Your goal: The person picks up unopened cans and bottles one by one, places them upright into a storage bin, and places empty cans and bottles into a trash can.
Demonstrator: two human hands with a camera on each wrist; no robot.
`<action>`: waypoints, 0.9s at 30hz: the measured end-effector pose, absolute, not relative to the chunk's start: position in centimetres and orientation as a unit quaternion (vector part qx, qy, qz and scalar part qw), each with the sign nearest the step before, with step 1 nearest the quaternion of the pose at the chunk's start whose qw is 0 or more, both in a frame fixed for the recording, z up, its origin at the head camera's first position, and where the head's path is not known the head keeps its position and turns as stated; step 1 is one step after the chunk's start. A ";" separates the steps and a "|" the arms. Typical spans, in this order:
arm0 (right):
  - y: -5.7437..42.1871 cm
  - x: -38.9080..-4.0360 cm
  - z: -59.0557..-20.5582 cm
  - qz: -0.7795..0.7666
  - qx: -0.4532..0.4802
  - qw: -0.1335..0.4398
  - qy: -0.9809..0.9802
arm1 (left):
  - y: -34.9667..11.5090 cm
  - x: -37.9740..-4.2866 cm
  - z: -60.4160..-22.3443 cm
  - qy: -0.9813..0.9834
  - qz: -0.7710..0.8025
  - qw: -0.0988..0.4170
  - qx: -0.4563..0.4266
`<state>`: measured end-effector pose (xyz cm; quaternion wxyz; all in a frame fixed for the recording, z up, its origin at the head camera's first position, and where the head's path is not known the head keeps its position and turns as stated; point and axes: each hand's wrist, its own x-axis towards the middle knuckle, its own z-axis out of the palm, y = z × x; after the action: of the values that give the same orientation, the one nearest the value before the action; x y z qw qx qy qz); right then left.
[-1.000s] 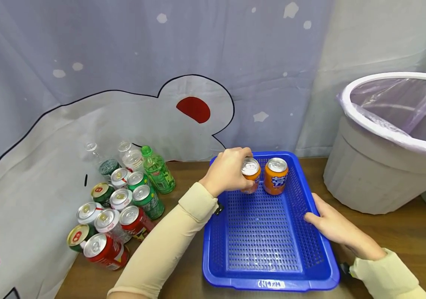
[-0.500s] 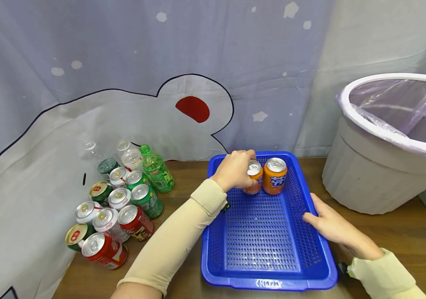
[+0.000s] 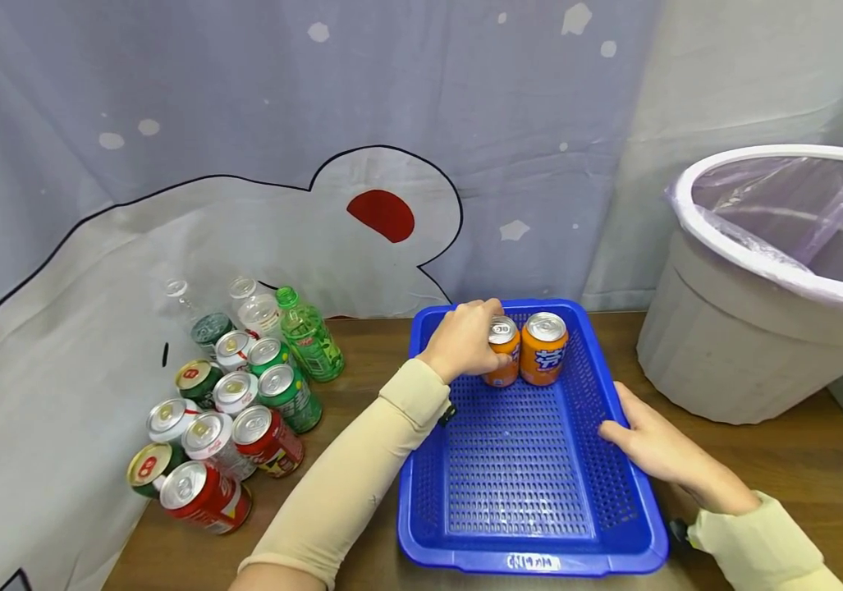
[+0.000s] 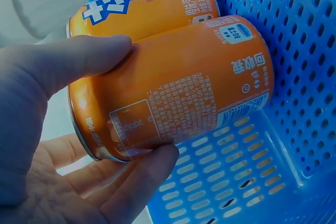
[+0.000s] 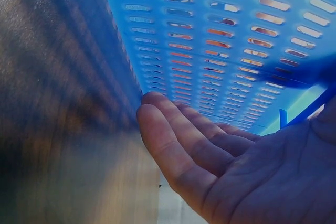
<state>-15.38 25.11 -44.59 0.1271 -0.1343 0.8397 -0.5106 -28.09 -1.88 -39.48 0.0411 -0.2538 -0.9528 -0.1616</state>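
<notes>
My left hand (image 3: 463,338) grips an orange soda can (image 3: 504,378) near its top, thumb on one side and fingers on the other. The can stands upright in the far part of a blue perforated basket (image 3: 517,476). Right beside it is a second orange soda can (image 3: 543,361), and the two overlap in the left wrist view. On the basket's right rim, my right hand (image 3: 653,443) has its thumb over the edge. In the right wrist view its fingers (image 5: 173,150) lie along the outside of the wall.
To the left stand several cans, among them a red can (image 3: 207,497) and a green can (image 3: 291,398). Behind them are a green bottle (image 3: 310,341) and clear bottles (image 3: 257,312). A lined white bin (image 3: 731,345) is at the right, and a curtain (image 3: 281,115) hangs behind.
My left hand has moved slightly right with its can, bringing it up against the other orange can and lower in the basket. The right hand keeps its place on the rim.
</notes>
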 end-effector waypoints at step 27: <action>25.3 -15.3 -44.6 -0.519 -0.133 0.132 0.834 | -3.2 -27.4 -39.8 -0.943 -0.199 0.020 -0.267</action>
<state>-15.32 25.27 -44.64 0.1322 -0.1333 0.8336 -0.5194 -27.37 -3.22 -39.80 0.0198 -0.2666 -0.9428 -0.1992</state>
